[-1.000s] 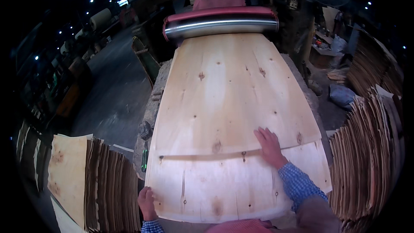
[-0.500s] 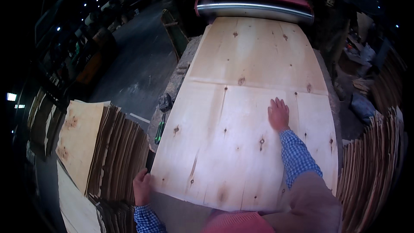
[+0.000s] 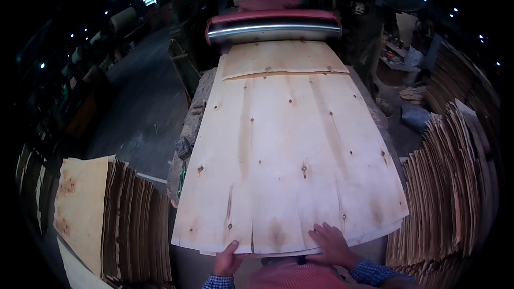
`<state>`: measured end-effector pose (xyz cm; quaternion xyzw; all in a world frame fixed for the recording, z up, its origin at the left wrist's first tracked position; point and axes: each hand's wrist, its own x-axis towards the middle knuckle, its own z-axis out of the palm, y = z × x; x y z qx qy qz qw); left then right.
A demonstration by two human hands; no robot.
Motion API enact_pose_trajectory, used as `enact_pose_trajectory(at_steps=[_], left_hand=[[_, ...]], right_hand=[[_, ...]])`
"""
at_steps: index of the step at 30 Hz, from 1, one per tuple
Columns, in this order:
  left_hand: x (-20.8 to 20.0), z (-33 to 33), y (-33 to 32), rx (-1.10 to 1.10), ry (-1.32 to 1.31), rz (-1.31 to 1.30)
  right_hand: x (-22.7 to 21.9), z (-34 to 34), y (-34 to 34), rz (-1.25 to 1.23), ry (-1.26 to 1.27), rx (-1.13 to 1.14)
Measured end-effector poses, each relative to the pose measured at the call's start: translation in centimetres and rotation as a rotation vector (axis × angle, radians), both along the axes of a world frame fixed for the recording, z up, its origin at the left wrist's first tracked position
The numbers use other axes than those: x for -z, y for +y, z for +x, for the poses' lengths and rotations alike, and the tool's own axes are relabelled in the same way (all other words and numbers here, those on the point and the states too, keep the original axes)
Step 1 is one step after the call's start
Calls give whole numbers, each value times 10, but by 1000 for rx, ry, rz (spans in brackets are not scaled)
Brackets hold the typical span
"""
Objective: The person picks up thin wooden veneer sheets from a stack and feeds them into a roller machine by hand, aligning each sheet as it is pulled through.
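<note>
A wide, pale wood veneer sheet (image 3: pixel 273 144) with brown knots lies in front of me. Its far edge meets another veneer sheet (image 3: pixel 284 56), which reaches to a shiny metal roller (image 3: pixel 273 31) with a red one above it. At the near edge, left of middle, my left hand (image 3: pixel 227 261) pinches the veneer sheet, thumb on top and fingers hidden below. To the right, my right hand (image 3: pixel 333 246) lies over the same edge, its fingers spread on the surface. A second pale edge shows just under this sheet at the near side.
Upright veneer stacks stand at left (image 3: pixel 136 219) and right (image 3: pixel 441 187). A dark lump (image 3: pixel 183 149) and a green-handled tool (image 3: pixel 181 181) sit on the worn ledge beside the sheet. A blue-grey bag (image 3: pixel 415 116) lies at right, and dark floor (image 3: pixel 144 96) stretches along the left.
The far veneer sheet has gone farther toward the roller. My right hand has come back from mid-sheet to the near edge, and my left hand has moved from the left corner toward the middle.
</note>
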<state>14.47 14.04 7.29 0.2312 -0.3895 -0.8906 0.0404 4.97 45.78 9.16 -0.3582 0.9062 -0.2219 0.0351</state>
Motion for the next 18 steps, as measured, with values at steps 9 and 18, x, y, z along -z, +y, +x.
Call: enact_pose_trajectory(at_steps=[9,18], left_hand=[[-45,-9,10,2,134,29],[5,45,-4,-30,-213,100]], right_hand=[[-12,-10,10,-3,152,228],[-37,18,17,3,111,181]])
